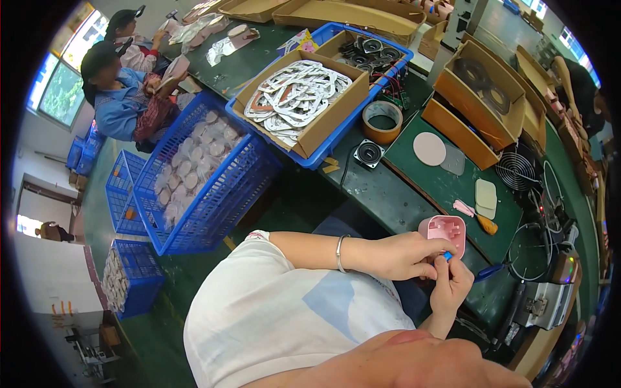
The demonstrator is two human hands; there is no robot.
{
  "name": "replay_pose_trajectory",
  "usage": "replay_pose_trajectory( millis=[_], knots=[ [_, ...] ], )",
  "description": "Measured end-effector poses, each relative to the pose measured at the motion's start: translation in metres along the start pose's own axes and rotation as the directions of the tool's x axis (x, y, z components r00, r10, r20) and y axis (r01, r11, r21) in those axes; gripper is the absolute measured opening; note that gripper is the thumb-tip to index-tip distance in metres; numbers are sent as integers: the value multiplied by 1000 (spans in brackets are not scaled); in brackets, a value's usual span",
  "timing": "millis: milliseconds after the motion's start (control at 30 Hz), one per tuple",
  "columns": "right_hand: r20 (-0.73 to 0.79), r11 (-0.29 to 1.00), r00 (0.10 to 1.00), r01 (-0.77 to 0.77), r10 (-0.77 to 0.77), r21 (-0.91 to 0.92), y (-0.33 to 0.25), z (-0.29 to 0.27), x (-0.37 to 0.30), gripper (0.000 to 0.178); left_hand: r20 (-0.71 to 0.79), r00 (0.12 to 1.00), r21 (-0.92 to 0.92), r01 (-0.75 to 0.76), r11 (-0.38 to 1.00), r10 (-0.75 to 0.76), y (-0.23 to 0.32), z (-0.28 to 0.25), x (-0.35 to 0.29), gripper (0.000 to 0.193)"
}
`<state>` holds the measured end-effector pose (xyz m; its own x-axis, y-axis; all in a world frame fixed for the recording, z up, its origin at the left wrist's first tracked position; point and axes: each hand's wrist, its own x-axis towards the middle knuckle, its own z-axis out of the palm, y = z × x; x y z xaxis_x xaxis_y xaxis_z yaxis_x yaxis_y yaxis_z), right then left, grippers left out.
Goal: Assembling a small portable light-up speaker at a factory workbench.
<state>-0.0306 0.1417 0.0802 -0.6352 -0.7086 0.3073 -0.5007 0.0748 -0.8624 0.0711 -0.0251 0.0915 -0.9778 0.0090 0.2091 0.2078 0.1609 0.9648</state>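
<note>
My left hand (402,256), with a silver bangle at its wrist, reaches across from the left. Its thumb and fingers are closed around a small blue part (446,256). From below, my right hand (451,284) meets it, fingers pinched at that same blue piece. The part is too small and too covered to name. Right behind the fingertips stands a pink plastic housing (444,227), its open side showing molded posts inside. I cannot tell whether the fingers touch it. A blue-handled screwdriver (490,271) lies to the right of my right hand.
Beyond my hands, a green mat (414,132) carries a round disc (429,149) and an orange-handled tool (487,224). A speaker (369,153) and tape roll (381,123) sit left. A box of white gaskets (352,97) rests in a blue tray. At right stands a silver machine (546,301).
</note>
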Motion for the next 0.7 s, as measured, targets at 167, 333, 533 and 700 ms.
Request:
replay_pose_trajectory(
  millis=[167, 333, 533, 700],
  knots=[
    [17, 935, 1000, -21, 16, 355, -9, -1, -11, 33, 247, 962, -530, 234, 815, -116, -9, 7, -2, 43],
    [125, -95, 989, -117, 77, 989, 14, 1, -5, 37, 164, 981, -867, 192, 460, -100, -7, -1, 4, 48],
    [-182, 591, 884, -123, 430, 797, 20, -23, 15, 30, -22, 973, -815, 117, 568, -231, -6, -43, -5, 51],
    [-449, 929, 820, -251, 353, 273, 72, -17, -3, 21, -339, 926, -287, 67, 956, -167, 52, -109, -10, 37]
  ],
)
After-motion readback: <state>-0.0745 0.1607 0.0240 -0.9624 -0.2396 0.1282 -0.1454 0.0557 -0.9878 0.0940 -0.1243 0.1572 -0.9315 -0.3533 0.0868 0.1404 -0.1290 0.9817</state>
